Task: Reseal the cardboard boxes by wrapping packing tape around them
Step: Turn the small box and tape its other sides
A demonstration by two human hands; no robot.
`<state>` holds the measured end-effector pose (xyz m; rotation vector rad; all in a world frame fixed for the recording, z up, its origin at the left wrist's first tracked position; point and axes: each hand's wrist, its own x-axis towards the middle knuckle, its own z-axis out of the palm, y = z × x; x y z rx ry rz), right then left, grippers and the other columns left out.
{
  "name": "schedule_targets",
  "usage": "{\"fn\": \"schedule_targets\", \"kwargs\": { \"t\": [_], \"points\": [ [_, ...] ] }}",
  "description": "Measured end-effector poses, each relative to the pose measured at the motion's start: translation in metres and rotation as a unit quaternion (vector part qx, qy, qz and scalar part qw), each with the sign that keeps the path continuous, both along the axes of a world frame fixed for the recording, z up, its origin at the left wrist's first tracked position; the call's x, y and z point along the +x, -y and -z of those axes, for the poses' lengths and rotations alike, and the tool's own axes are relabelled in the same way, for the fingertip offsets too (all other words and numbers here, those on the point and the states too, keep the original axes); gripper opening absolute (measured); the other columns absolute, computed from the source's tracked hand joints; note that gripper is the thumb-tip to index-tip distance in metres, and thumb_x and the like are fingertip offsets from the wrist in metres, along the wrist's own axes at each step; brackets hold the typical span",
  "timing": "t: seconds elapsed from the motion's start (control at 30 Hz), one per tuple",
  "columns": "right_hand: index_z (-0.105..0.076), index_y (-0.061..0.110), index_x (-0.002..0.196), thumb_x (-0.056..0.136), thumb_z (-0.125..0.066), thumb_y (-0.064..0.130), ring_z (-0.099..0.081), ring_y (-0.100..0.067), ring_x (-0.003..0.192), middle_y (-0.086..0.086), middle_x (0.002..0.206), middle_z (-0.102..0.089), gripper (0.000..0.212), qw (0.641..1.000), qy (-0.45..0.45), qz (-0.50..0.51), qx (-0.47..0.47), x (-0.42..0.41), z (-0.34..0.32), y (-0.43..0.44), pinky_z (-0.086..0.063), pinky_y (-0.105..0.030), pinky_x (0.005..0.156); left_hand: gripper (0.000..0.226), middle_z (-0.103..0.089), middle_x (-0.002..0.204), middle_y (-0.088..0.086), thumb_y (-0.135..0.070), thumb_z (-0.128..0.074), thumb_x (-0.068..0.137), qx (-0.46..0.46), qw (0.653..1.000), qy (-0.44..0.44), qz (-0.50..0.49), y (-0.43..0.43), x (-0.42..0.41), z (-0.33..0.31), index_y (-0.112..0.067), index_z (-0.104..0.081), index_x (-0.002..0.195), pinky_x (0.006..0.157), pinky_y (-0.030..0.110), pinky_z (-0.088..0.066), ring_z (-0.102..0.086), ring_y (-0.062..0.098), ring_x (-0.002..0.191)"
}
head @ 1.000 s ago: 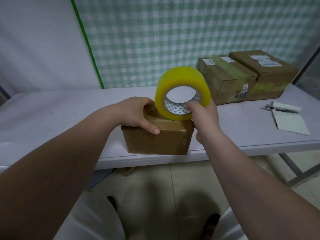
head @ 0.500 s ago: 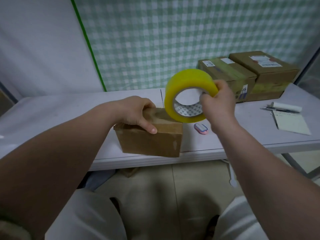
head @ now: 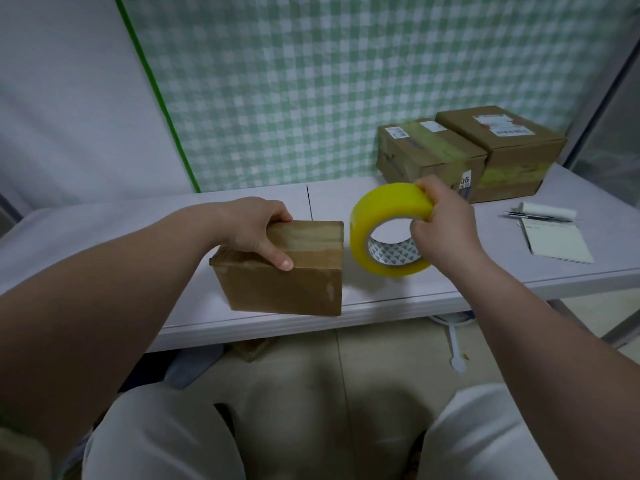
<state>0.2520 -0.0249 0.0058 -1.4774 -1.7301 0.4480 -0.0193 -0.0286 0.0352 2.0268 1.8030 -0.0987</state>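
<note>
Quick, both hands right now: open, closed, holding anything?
Left hand: closed on the small cardboard box, thumb across its top.
Right hand: closed on the yellow tape roll.

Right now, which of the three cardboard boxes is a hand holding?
The plain box at the table's front edge, gripped by the left hand; both labelled boxes sit untouched behind.
</note>
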Motion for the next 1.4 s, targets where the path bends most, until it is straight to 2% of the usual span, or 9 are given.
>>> {"fn": "schedule_targets", "kwargs": {
  "t": [0.27,0.33,0.4,0.47,0.6,0.73,0.87,1.0,1.4],
  "points": [
    [-0.056,0.014,0.108,0.075,-0.048,-0.009,-0.05,-0.028,0.083,-0.009,0.092,-0.054,0.04,1.0,-0.001,0.016,0.002,-0.002,0.021,0.004,-0.04,-0.034,0.067,0.09,-0.048,0.129,-0.007,-0.053,-0.079,0.061,-0.007,1.0,0.026,-0.007,0.004,-0.003,0.004,-0.028,-0.039,0.137,0.1,0.037,-0.04,-0.048,0.017,0.113],
    [-0.055,0.013,0.109,0.075,-0.05,-0.008,-0.051,-0.03,0.085,-0.011,0.095,-0.055,0.04,1.0,0.006,0.017,0.006,-0.004,0.026,0.005,-0.045,-0.037,0.069,0.094,-0.044,0.138,-0.005,-0.055,-0.076,0.062,-0.005,0.999,0.044,-0.009,0.009,-0.005,0.007,-0.029,-0.034,0.142,0.105,0.037,-0.036,-0.045,0.018,0.121],
    [-0.054,0.014,0.111,0.076,-0.051,-0.007,-0.051,-0.03,0.087,-0.012,0.098,-0.055,0.041,1.0,0.011,0.02,0.007,-0.006,0.03,0.006,-0.044,-0.037,0.07,0.099,-0.03,0.152,-0.004,-0.058,-0.07,0.066,0.009,0.999,0.04,-0.007,0.017,-0.006,0.01,-0.027,-0.024,0.148,0.112,0.037,-0.027,-0.033,0.019,0.135],
    [-0.054,0.015,0.113,0.077,-0.051,-0.006,-0.049,-0.029,0.087,-0.01,0.097,-0.054,0.042,1.0,0.012,0.026,0.006,-0.008,0.032,0.007,-0.039,-0.033,0.069,0.105,-0.017,0.158,0.0,-0.064,-0.063,0.068,0.045,0.999,0.014,-0.018,0.028,-0.008,0.016,-0.022,-0.013,0.151,0.115,0.038,-0.019,-0.021,0.021,0.142],
    [-0.053,0.014,0.113,0.077,-0.05,-0.008,-0.05,-0.029,0.085,-0.01,0.093,-0.054,0.042,0.999,-0.009,0.043,-0.003,-0.009,0.039,0.01,-0.036,-0.03,0.068,0.118,-0.025,0.15,0.014,-0.085,-0.04,0.058,0.149,0.981,-0.031,-0.119,0.057,-0.007,0.036,-0.011,-0.015,0.145,0.11,0.052,-0.026,-0.028,0.033,0.135],
    [-0.055,0.013,0.113,0.077,-0.048,-0.008,-0.05,-0.028,0.085,-0.012,0.094,-0.057,0.042,0.997,-0.032,0.064,-0.002,-0.012,0.048,0.013,-0.035,-0.029,0.069,0.127,-0.004,0.159,0.009,-0.093,-0.009,0.054,0.16,0.968,-0.108,-0.16,0.07,-0.006,0.05,-0.009,-0.007,0.15,0.115,0.055,-0.015,-0.004,0.026,0.146],
    [-0.055,0.012,0.113,0.076,-0.047,-0.008,-0.052,-0.032,0.086,-0.014,0.093,-0.058,0.043,0.996,-0.041,0.075,-0.004,-0.014,0.053,0.012,-0.038,-0.032,0.069,0.129,-0.002,0.159,0.012,-0.09,0.005,0.053,0.155,0.961,-0.172,-0.152,0.066,-0.001,0.049,-0.005,-0.009,0.149,0.115,0.056,-0.009,0.001,0.028,0.146],
    [-0.055,0.012,0.114,0.075,-0.046,-0.009,-0.052,-0.032,0.087,-0.014,0.094,-0.058,0.045,0.995,-0.055,0.082,-0.006,-0.015,0.056,0.013,-0.038,-0.033,0.07,0.129,-0.007,0.158,0.014,-0.088,0.01,0.054,0.147,0.96,-0.202,-0.124,0.062,0.009,0.049,-0.004,-0.015,0.148,0.114,0.057,-0.002,-0.001,0.028,0.146],
    [-0.055,0.013,0.115,0.076,-0.047,-0.008,-0.051,-0.03,0.086,-0.008,0.092,-0.055,0.045,0.995,-0.057,0.086,-0.003,-0.016,0.057,0.013,-0.038,-0.032,0.071,0.129,-0.005,0.159,0.013,-0.091,0.001,0.051,0.142,0.978,-0.136,-0.072,0.064,0.046,0.048,-0.01,-0.008,0.151,0.115,0.056,-0.003,-0.004,0.024,0.147]
  ]
}}
